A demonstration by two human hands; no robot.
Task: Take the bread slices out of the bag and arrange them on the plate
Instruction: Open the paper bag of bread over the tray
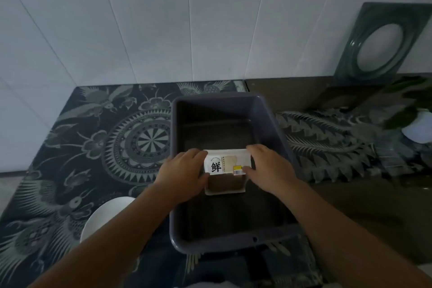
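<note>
Head view: bread bag [225,170] inside grey tub [275,124], long axis running away from the person.
Left hand [184,170]: clasps left side.
Right hand [268,168]: clasps right side.
Plate [102,215]: near-left (left hand nearer).

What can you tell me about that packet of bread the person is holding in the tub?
The bread bag is a small rectangular packet, seemingly of clear plastic with white edges. Its far half bears a white label with a large black character and a yellow sticker; brown bread shows through the near half. It looks unopened. It sits inside the grey tub, gripped on its sides by the left hand and right hand. Whether it rests on the tub floor cannot be told.
</note>
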